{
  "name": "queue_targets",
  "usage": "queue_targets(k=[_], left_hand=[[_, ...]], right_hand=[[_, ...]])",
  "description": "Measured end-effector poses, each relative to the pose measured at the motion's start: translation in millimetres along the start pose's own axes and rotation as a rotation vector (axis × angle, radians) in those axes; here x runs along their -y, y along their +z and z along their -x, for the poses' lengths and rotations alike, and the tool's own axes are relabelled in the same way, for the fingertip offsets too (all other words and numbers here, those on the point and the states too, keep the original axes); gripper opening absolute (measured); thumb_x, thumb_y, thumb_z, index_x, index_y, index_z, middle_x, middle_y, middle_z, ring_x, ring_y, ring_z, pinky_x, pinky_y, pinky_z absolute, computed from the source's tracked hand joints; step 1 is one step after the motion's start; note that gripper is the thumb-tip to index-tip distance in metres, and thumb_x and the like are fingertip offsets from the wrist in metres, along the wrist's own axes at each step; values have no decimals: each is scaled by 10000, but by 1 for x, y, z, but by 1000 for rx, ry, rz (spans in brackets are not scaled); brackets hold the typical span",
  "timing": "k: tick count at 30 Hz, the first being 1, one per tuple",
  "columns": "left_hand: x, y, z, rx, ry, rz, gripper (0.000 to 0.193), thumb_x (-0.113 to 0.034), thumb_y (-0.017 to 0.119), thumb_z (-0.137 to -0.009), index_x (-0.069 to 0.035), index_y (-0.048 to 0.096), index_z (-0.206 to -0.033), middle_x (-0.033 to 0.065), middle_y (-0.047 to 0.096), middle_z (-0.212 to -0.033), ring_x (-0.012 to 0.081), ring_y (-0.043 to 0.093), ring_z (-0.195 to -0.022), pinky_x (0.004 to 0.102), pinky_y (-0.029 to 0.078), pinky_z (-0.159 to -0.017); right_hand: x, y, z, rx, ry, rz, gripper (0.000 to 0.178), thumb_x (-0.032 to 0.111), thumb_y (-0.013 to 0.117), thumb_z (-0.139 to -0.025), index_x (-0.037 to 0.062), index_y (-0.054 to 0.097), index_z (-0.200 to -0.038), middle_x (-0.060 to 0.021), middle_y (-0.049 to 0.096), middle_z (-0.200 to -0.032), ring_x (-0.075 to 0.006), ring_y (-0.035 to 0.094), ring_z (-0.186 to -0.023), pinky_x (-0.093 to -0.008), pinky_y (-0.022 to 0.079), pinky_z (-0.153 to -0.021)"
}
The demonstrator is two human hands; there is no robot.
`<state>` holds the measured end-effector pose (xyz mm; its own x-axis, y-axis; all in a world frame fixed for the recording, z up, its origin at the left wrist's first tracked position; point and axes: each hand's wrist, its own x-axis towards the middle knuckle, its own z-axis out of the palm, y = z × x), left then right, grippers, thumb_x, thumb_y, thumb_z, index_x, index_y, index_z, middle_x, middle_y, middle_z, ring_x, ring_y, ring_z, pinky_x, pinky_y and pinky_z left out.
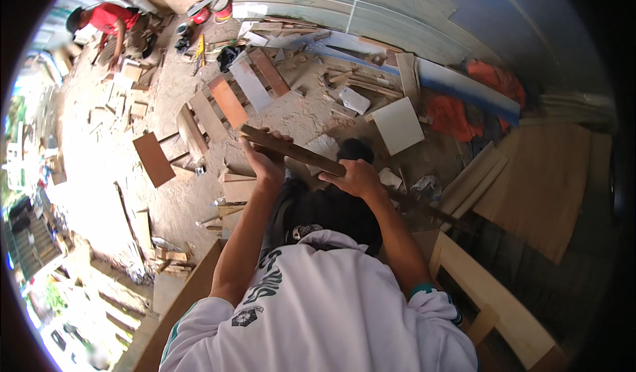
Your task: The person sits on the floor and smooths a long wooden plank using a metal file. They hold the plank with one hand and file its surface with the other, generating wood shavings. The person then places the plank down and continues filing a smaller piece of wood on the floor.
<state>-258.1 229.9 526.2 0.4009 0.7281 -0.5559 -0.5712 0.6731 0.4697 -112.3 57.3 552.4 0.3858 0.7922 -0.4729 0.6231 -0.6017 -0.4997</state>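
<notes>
A narrow wooden strip (301,153) is held in front of me, slanting down from upper left to lower right. My left hand (266,162) is closed around its far left end, with the fingers curled over the far side. My right hand (358,178) grips the strip further right, thumb and fingers pressed on it. A dark length of wood (427,210) shows past my right forearm; I cannot tell whether it is part of the same strip. Below the strip are my dark trousers and a dark shoe (356,150).
Boards (228,100) and offcuts lie across the dusty floor. A white square panel (397,125) is at right, near an orange cloth (457,115). Large plywood sheets (540,180) lean further right. Buckets (221,6) stand far back. A person in red (109,19) crouches far left.
</notes>
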Motion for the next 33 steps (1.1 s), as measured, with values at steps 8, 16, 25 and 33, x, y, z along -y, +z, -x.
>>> queue_targets(k=[8, 16, 25, 33], left_hand=[[79, 78, 45, 130, 32, -258, 638, -579, 252, -1007, -67, 426, -1346, 204, 601, -1230, 336, 619, -1078, 478, 487, -958], [158, 169, 101, 128, 225, -157, 572, -452, 349, -959, -56, 451, -1359, 195, 574, -1306, 333, 608, -1125, 487, 471, -983], [180, 196, 139, -263, 358, -497, 500, -424, 420, -1027, 20, 562, -1211, 194, 668, -1119, 272, 693, -925, 382, 588, -795], [137, 153, 140, -684, 695, -242, 345, -329, 471, -1031, -18, 607, -1090, 161, 709, -970, 186, 694, -753, 314, 607, -630]], right_hand=[[-106, -80, 19, 76, -33, -103, 728, 764, 646, -710, 54, 712, -858, -230, 671, -742, -431, 669, -800, -498, 530, -707], [-190, -185, 34, 181, -255, -166, 605, 641, 702, -773, 39, 671, -817, -170, 609, -648, -366, 630, -664, -460, 483, -635], [-202, -235, 24, 493, -277, -215, 603, 630, 689, -794, 30, 663, -849, -86, 559, -610, -231, 540, -584, -394, 439, -596], [-136, -197, -28, 354, -626, 192, 662, 707, 622, -782, 56, 626, -905, -177, 654, -704, -378, 673, -753, -455, 514, -660]])
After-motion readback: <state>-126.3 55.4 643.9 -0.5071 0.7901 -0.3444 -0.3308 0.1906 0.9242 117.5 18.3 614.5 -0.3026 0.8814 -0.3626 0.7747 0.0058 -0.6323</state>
